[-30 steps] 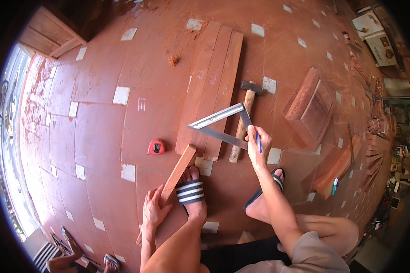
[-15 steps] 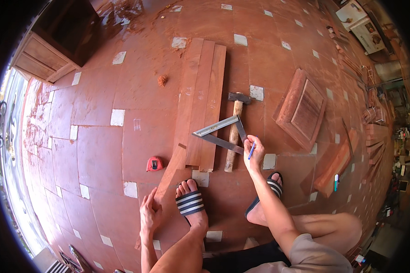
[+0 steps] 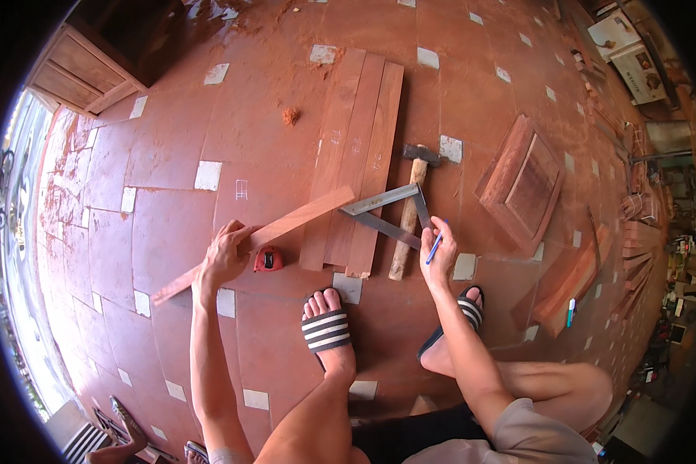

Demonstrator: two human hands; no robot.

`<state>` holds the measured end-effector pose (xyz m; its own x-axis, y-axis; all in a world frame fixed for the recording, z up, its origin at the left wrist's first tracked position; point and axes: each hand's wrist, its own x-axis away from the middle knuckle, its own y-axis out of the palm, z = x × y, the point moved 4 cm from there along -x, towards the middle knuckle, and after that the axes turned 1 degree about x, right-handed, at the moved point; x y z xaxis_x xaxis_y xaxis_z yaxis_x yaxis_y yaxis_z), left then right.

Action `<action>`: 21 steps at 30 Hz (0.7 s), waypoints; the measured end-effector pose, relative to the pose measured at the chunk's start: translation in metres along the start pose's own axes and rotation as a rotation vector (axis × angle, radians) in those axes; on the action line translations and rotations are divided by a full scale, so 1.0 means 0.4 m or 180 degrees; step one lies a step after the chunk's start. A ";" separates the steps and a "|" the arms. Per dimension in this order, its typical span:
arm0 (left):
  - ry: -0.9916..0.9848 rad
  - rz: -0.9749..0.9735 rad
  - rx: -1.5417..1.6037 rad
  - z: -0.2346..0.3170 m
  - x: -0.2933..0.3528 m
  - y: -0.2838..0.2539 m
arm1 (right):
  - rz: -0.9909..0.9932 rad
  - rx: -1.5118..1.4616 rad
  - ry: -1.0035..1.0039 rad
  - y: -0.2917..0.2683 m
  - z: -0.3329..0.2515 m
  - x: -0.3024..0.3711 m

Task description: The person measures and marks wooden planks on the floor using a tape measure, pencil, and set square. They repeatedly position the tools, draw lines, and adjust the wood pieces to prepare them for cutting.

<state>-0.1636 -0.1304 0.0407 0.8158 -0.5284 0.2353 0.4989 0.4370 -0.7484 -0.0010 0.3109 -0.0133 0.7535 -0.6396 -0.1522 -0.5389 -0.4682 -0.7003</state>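
My left hand [image 3: 226, 254] is closed round a narrow reddish wooden strip [image 3: 305, 217], lifted at a slant with its far end over several flat boards [image 3: 356, 147]. In my right hand [image 3: 438, 251] are a triangular metal square [image 3: 380, 199] and a slim blue pen [image 3: 435, 249]. The square's tip lies close to the strip's far end; I cannot tell whether they touch. Under the square, a hammer [image 3: 400, 261] with a wooden handle lies on the floor beside the boards. A red tape measure [image 3: 268, 261] sits just below the strip, near my left hand.
A framed wooden panel [image 3: 527, 182] lies to the right, with a thick timber piece [image 3: 566, 292] and a green-and-white marker [image 3: 571, 313] nearer me. A wooden cabinet [image 3: 85, 68] stands far left. Another person's leg [image 3: 127, 433] shows at lower left. Timber pieces [image 3: 642, 247] line the right side.
My left hand has moved up and left, swinging the strip to a flatter slant with its far end beside the square. My right hand still holds the square and pen. The view has shifted slightly.
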 end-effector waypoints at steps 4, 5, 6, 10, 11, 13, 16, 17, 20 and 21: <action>-0.0161 -0.0137 -0.0084 -0.032 0.014 0.003 | -0.0033 -0.0095 0.0073 -0.008 -0.010 -0.001; -0.0150 -0.0143 -0.0119 -0.041 0.021 -0.001 | -0.0092 -0.0050 0.0134 -0.014 -0.024 -0.006; -0.0142 -0.0146 -0.0153 -0.051 0.029 -0.006 | -0.0153 -0.0007 0.0190 -0.017 -0.030 -0.008; -0.0131 0.0188 -0.0473 -0.108 0.070 -0.006 | -0.0132 -0.0098 0.0118 0.005 -0.032 0.005; -0.0157 0.0408 -0.0604 -0.095 0.078 -0.001 | -0.0134 -0.0114 0.0178 0.007 -0.033 0.008; -0.0257 0.0895 -0.0939 -0.036 0.093 0.003 | -0.0145 -0.0145 0.0309 0.008 -0.048 0.016; -0.0320 0.1702 -0.0828 0.031 0.151 0.080 | -0.0117 0.0005 -0.0112 0.007 -0.105 0.037; -0.0426 0.1544 -0.0739 0.065 0.146 0.121 | -0.0052 -0.0078 -0.0372 0.013 -0.107 0.040; -0.1225 0.1514 -0.0717 0.099 0.146 0.222 | -0.0310 -0.0187 -0.1245 0.052 -0.259 0.051; -0.1363 0.1663 -0.0757 0.105 0.139 0.238 | -0.0512 -0.0278 -0.1396 0.073 -0.296 0.050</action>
<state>-0.0586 -0.0874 0.0085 0.9982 0.0602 -0.0045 -0.0259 0.3586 -0.9331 -0.0461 0.2123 0.0457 0.9078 -0.2458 -0.3399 -0.4178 -0.6018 -0.6807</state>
